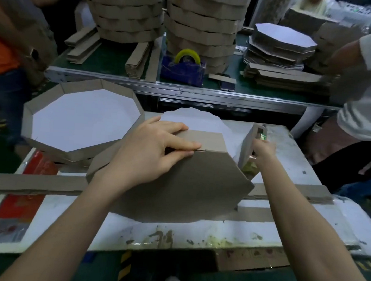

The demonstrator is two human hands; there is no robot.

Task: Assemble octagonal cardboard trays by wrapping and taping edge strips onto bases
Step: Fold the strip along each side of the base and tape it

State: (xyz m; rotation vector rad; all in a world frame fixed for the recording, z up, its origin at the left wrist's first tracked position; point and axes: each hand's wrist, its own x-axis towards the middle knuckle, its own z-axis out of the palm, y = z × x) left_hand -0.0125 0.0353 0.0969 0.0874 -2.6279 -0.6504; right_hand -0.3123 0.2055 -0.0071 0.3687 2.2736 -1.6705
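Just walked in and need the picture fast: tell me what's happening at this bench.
A person is mid-assembly on a tray, tilted up on the white table. The left hand pinches the edge strip where its ends meet. The right hand reaches to what looks like a cardboard-cased tape dispenser; its fingers are unclear. A finished tray sits to the left.

Left blocked by finished tray (82, 122), centre filled by tilted tray (178, 183), open bench (291, 158) at right.
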